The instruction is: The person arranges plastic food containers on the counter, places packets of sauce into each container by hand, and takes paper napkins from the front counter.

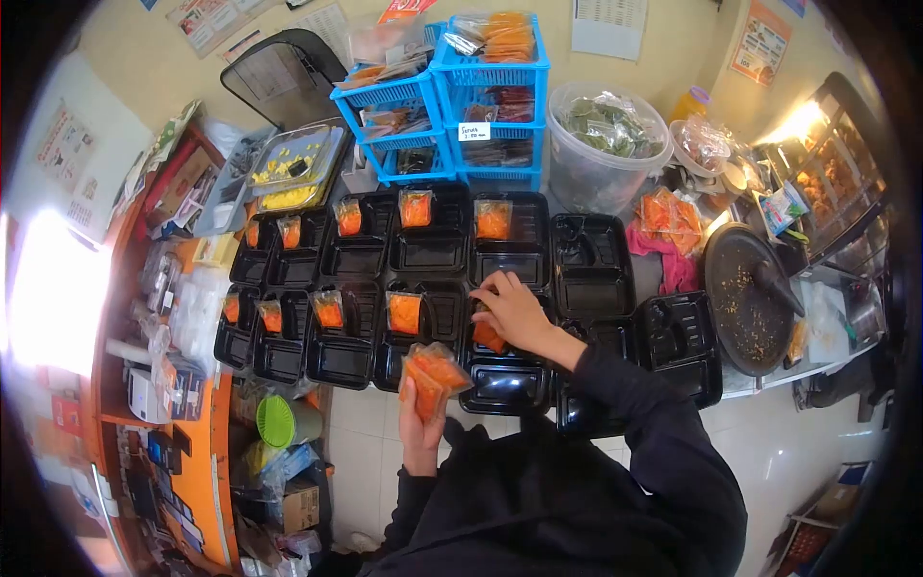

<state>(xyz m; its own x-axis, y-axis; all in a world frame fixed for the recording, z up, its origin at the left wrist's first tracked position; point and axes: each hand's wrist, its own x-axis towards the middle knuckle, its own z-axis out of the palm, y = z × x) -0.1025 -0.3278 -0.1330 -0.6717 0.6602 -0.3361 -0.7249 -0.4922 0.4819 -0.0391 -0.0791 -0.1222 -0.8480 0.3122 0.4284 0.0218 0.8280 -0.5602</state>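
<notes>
Thin, glossy clear plastic wraps the flat, roughly rectangular packets (433, 377) in my left hand (421, 435), their filling bright orange and shredded-looking. My thumb and fingers are clamped around them, just off the near edge of the tabletop (736, 387). They fan apart, one leaning away from me and another slanting to my right.

My right hand (510, 313), well apart from the left, bends over a shiny black moulded tray (508, 387) along that near edge. Its fingers draw together over an orange packet (487, 337) in the tray's far compartment; I can't tell whether they grip it. That packet lies just beneath my fingers, its long axis partly hidden.
</notes>
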